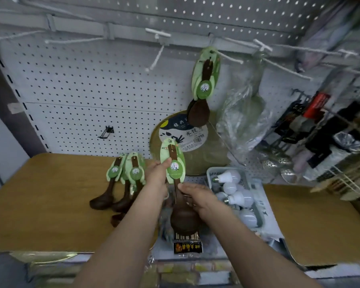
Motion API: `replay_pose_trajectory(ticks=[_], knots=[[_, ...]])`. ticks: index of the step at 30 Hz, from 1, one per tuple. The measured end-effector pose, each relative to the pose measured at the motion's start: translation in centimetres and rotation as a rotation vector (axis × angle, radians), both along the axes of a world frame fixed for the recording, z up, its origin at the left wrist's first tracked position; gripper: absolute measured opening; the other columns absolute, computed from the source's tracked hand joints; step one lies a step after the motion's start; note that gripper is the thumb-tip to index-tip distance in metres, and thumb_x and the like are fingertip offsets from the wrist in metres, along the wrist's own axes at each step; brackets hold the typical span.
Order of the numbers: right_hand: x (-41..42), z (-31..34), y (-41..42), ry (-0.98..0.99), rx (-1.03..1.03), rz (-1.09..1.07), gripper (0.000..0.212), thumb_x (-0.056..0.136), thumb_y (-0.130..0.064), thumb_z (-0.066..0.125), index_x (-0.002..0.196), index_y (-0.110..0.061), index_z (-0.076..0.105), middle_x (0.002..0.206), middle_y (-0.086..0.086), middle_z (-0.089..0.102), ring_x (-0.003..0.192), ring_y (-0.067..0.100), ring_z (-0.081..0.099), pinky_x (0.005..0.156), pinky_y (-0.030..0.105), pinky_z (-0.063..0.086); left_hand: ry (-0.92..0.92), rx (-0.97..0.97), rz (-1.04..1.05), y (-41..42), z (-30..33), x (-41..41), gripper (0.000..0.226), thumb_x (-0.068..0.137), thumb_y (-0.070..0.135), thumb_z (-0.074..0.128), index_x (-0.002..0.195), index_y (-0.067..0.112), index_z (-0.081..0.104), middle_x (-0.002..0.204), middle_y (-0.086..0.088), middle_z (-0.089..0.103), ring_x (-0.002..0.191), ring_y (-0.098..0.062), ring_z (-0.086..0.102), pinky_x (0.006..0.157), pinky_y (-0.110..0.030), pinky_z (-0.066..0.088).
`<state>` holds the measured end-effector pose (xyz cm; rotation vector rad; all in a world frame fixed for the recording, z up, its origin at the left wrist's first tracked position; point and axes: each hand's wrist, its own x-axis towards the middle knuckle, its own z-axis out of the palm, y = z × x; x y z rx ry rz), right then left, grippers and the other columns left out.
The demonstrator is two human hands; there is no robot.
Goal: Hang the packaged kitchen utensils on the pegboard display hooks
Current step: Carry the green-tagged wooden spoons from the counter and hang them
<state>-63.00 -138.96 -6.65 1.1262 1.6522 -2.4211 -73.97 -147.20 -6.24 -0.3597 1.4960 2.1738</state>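
Forearms reach in from the near edge; right hand (197, 197) has its grip pinching the handle of a packaged wooden spoon (174, 169), just above the bowl; left hand (157, 170) has its grip pinching the green card edge; spoon held upright above the bench (50, 194), not yet on a hook. Left of it, at least two more packaged spoons (125, 179) lie on the bench, a third possibly beneath, hard to tell. Right, grey basket (211, 173) with about six light bulbs. Farther back, hung spoons (204, 84) on one pegboard hook (227, 56), seemingly two, overlapped. Judgement: task underway; one in hand, the bench ones left; several white hooks bare.
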Motion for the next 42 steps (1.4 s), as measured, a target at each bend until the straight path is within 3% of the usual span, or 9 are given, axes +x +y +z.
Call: replay_pose_trajectory(ticks=[3, 10, 15, 17, 21, 27, 30, 37, 42], knots=[[5.5, 0.2, 2.8, 0.030, 0.018, -0.037, 0.014, 0.087, -0.009, 0.078, 0.100, -0.007, 0.073, 0.078, 0.006, 0.076, 0.063, 0.016, 0.066, 0.062, 0.024, 0.052, 0.045, 0.001, -0.042, 3.0, 0.9, 5.3, 0.021, 0.089, 0.017, 0.076, 0.100, 0.008, 0.061, 0.097, -0.014, 0.073, 0.078, -0.027, 0.070, 0.065, -0.037, 0.059], [20.8, 0.4, 10.1, 0.098, 0.009, -0.144, 0.019, 0.084, -0.003, 0.078, 0.101, -0.002, 0.070, 0.086, 0.014, 0.073, 0.064, 0.019, 0.067, 0.054, 0.023, 0.055, 0.092, -0.005, -0.110, 11.5, 1.9, 19.7, 0.020, 0.092, 0.010, 0.071, 0.083, 0.011, 0.053, 0.082, -0.013, 0.068, 0.061, -0.023, 0.065, 0.043, -0.026, 0.053], [31.1, -0.5, 15.7, 0.051, 0.028, -0.231, 0.010, 0.082, -0.006, 0.082, 0.087, -0.011, 0.074, 0.082, 0.007, 0.073, 0.067, 0.018, 0.067, 0.068, 0.029, 0.055, 0.094, 0.002, -0.256, 17.8, 1.2, 29.4, 0.018, 0.090, 0.014, 0.074, 0.104, 0.005, 0.069, 0.106, -0.019, 0.073, 0.089, -0.034, 0.071, 0.082, -0.048, 0.059], [34.7, -0.4, 17.7, 0.019, 0.052, -0.244, 0.013, 0.081, -0.010, 0.083, 0.087, -0.013, 0.073, 0.078, 0.005, 0.074, 0.067, 0.019, 0.067, 0.065, 0.027, 0.054, 0.109, -0.012, -0.294, 20.4, 1.4, 32.8, 0.017, 0.090, 0.012, 0.074, 0.104, 0.004, 0.070, 0.101, -0.016, 0.074, 0.082, -0.029, 0.070, 0.078, -0.043, 0.059], [40.3, 0.6, 22.1, 0.041, 0.052, -0.364, 0.012, 0.084, -0.010, 0.081, 0.089, -0.011, 0.070, 0.072, 0.004, 0.071, 0.054, 0.012, 0.064, 0.044, 0.016, 0.045, 0.142, -0.008, -0.387, 26.2, 2.9, 38.1, 0.020, 0.086, 0.010, 0.078, 0.102, 0.003, 0.070, 0.097, -0.018, 0.075, 0.084, -0.031, 0.072, 0.083, -0.049, 0.059], [47.4, 2.4, 29.3, 0.105, 0.051, -0.496, 0.016, 0.090, -0.009, 0.075, 0.103, -0.009, 0.067, 0.074, 0.005, 0.067, 0.051, 0.010, 0.060, 0.041, 0.014, 0.044, 0.201, 0.033, -0.534, 36.1, 4.8, 44.9, 0.009, 0.089, 0.010, 0.074, 0.096, 0.013, 0.070, 0.095, -0.013, 0.075, 0.080, -0.028, 0.071, 0.074, -0.038, 0.059], [50.3, 3.1, 34.0, 0.139, 0.065, -0.524, 0.012, 0.090, -0.013, 0.075, 0.100, -0.010, 0.069, 0.076, 0.003, 0.070, 0.058, 0.010, 0.061, 0.047, 0.015, 0.046, 0.211, 0.072, -0.564, 41.6, 5.4, 47.7, 0.021, 0.087, 0.008, 0.075, 0.108, 0.008, 0.070, 0.100, -0.015, 0.075, 0.078, -0.026, 0.072, 0.067, -0.033, 0.060], [57.5, 5.0, 48.0, 0.128, 0.133, -0.574, 0.022, 0.090, -0.019, 0.076, 0.110, -0.012, 0.069, 0.083, 0.000, 0.071, 0.066, 0.011, 0.063, 0.059, 0.022, 0.042, 0.153, 0.156, -0.596, 56.3, 7.2, 55.3, 0.017, 0.084, 0.006, 0.078, 0.098, 0.010, 0.070, 0.088, -0.010, 0.075, 0.075, -0.024, 0.072, 0.067, -0.034, 0.060], [63.2, 6.3, 57.0, 0.121, 0.134, -0.637, 0.011, 0.089, -0.021, 0.077, 0.094, -0.016, 0.070, 0.086, 0.002, 0.073, 0.073, 0.013, 0.065, 0.060, 0.023, 0.048, 0.130, 0.174, -0.668, 65.5, 9.1, 61.1, 0.012, 0.086, 0.003, 0.076, 0.096, 0.007, 0.071, 0.084, -0.010, 0.074, 0.065, -0.021, 0.071, 0.060, -0.031, 0.060]])
